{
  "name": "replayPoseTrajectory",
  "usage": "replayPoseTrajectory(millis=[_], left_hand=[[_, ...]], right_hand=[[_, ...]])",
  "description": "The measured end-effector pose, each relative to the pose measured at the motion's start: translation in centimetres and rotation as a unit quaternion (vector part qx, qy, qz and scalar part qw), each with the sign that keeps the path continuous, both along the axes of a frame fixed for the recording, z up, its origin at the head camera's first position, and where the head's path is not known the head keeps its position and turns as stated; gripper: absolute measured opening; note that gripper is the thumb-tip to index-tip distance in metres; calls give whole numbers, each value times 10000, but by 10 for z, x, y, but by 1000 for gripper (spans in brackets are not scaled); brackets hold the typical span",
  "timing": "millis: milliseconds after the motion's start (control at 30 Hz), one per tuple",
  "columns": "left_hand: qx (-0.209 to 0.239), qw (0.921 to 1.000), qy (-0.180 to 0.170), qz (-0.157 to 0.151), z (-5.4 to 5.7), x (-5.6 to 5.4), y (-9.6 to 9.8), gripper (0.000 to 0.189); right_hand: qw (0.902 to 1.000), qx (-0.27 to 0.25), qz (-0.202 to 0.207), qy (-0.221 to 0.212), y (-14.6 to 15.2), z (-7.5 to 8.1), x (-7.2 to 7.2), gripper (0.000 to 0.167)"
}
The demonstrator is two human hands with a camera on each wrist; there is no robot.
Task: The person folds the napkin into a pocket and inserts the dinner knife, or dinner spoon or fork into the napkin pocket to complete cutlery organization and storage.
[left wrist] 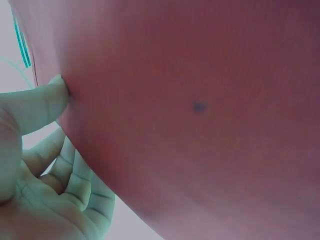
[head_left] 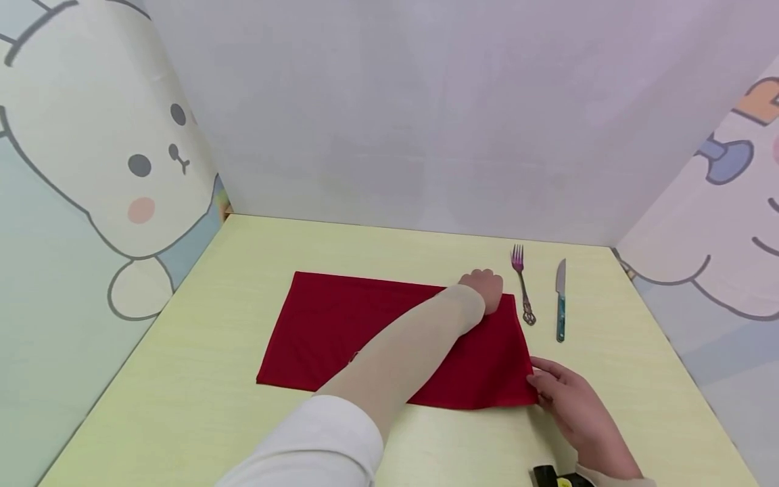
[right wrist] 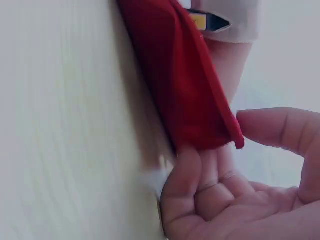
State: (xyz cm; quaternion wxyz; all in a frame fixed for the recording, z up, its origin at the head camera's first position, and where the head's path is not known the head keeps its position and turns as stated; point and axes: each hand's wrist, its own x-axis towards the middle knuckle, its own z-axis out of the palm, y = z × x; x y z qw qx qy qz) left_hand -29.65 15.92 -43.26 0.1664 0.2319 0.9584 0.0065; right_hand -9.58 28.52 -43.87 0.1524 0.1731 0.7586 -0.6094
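A red cloth (head_left: pixel 341 318) lies spread as a long rectangle on the pale table. My left arm reaches across it, and the left hand (head_left: pixel 485 287) is at its far edge near the far right corner. In the left wrist view, the thumb and fingers of the left hand (left wrist: pixel 55 185) pinch the cloth's edge (left wrist: pixel 200 165). At the near right corner, my right hand (head_left: pixel 578 406) holds the cloth between thumb and fingers. The right wrist view shows that corner (right wrist: pixel 200 110) lifted off the table, with the right hand (right wrist: pixel 235 200) around it.
A fork (head_left: pixel 522 284) and a knife with a teal handle (head_left: pixel 560 304) lie to the right of the cloth, tips pointing away. The table (head_left: pixel 170 392) meets a plain pale backdrop (head_left: pixel 414 135) behind and cartoon-printed panels (head_left: pixel 91 169) at the sides.
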Motion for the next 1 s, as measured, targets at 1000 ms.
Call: replayPoseTrajectory(millis=[1000], left_hand=[[1036,9938,-169,-358,22,4,-4,25]], right_hand=[[9592,-2522,-1233,-328,-9,-21,6,19]])
